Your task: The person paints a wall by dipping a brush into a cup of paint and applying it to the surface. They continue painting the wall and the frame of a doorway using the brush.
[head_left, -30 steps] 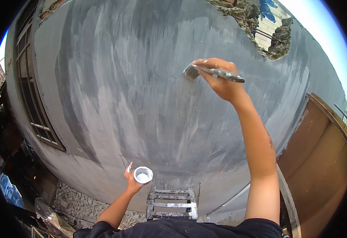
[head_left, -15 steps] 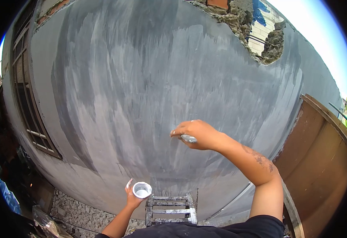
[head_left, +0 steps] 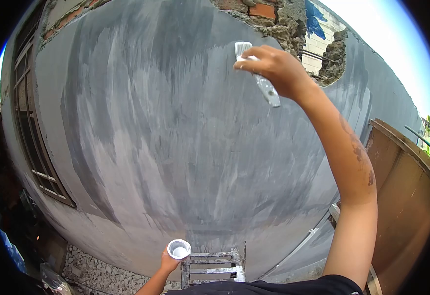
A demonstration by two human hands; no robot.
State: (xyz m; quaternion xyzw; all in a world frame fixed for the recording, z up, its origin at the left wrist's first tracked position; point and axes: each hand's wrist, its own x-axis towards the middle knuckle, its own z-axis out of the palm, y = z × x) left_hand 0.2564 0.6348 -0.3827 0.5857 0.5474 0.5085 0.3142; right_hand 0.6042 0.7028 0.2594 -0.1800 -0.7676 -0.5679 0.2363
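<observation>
My right hand [head_left: 278, 69] is raised high against the grey wall [head_left: 175, 113], its fingers closed round a paintbrush [head_left: 268, 91]. The white bristles point up at the wall, just left of the broken hole; the speckled handle hangs down below my palm. Low down, my left hand [head_left: 167, 260] grips a small white paint cup [head_left: 179, 250] by its side. White paint shows inside the cup. Streaks of lighter and darker grey run down the wall between the two hands.
A ladder [head_left: 213, 269] with paint-spattered rungs stands below me. At the upper right is a jagged hole [head_left: 335, 64] with exposed bricks. A barred window [head_left: 37, 132] is on the left, a brown metal panel [head_left: 401, 196] on the right. Rubble [head_left: 92, 269] covers the ground.
My right hand has risen from mid-wall to near the hole with the paintbrush, whose bristles now point up. My left hand with the cup has dropped slightly, its fingers drawn in.
</observation>
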